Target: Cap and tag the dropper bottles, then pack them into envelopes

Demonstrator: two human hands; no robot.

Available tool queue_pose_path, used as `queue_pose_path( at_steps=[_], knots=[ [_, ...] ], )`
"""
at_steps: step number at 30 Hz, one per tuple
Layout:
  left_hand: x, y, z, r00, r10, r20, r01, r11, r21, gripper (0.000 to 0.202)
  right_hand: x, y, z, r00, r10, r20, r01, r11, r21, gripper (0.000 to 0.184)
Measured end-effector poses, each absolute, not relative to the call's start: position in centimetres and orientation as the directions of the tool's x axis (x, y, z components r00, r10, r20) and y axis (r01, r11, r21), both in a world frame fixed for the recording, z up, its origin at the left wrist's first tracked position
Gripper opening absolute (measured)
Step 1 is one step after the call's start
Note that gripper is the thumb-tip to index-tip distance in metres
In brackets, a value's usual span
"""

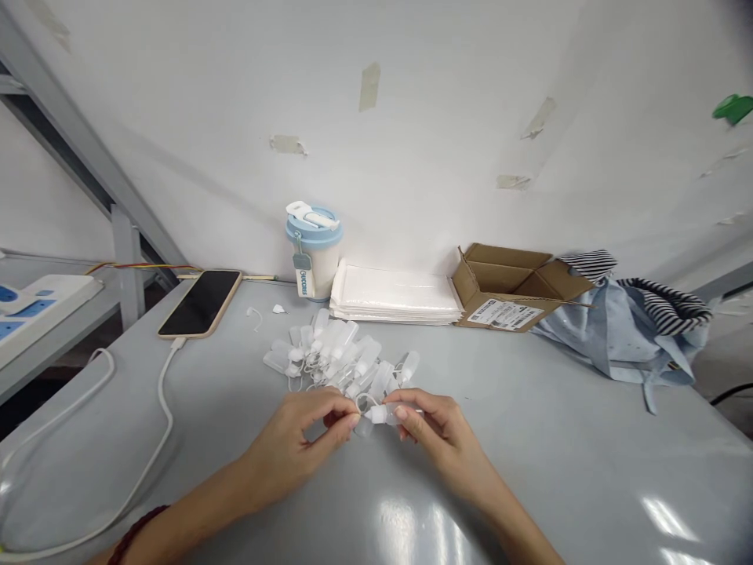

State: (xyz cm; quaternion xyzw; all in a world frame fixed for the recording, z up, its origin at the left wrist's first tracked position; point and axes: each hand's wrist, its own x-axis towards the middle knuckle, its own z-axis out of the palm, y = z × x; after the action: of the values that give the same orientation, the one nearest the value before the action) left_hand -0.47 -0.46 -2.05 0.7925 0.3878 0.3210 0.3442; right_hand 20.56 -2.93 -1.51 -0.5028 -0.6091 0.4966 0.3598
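A heap of several small clear plastic bottles (pixel 338 355) with white caps and loops lies on the grey table (pixel 529 439). Just in front of the heap, my left hand (pixel 300 443) and my right hand (pixel 435 428) meet over one small clear bottle (pixel 376 417). Both hands pinch it: the right fingers hold its white-capped body, the left fingertips grip its end near the thin white loop. The bottle sits slightly above the table surface.
A phone (pixel 200 302) on a white cable (pixel 158 408) lies at the left. At the back stand a blue-lidded cup (pixel 314 251), a stack of white bags (pixel 394 294) and an open cardboard box (pixel 511 290). Blue and striped clothes (pixel 635 322) lie at the right.
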Motion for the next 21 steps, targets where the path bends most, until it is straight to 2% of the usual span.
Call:
queue_pose_path(
  at_steps=[5, 11, 16, 21],
  knots=[
    [-0.8, -0.3, -1.7, 0.523, 0.79, 0.32, 0.353, -0.542, 0.763, 0.007, 20.8, -2.8, -1.1, -0.233, 0.971, -0.057, 0.242, 0.001, -0.97, 0.03],
    [-0.5, -0.6, -2.3, 0.509, 0.785, 0.355, 0.334, -0.559, 0.759, 0.015, 20.6, -3.0, -1.3, -0.254, 0.965, -0.066, 0.254, 0.001, -0.967, 0.028],
    [-0.3, -0.9, -2.5, 0.523, 0.77, 0.366, 0.338, -0.581, 0.74, 0.018, 20.6, -3.0, -1.9, -0.275, 0.961, -0.011, 0.264, 0.065, -0.962, 0.027],
    [-0.4, -0.8, -2.4, 0.546, 0.735, 0.402, 0.329, -0.63, 0.704, 0.017, 20.5, -3.0, -2.2, -0.296, 0.955, -0.032, 0.269, 0.051, -0.962, 0.027]
  ],
)
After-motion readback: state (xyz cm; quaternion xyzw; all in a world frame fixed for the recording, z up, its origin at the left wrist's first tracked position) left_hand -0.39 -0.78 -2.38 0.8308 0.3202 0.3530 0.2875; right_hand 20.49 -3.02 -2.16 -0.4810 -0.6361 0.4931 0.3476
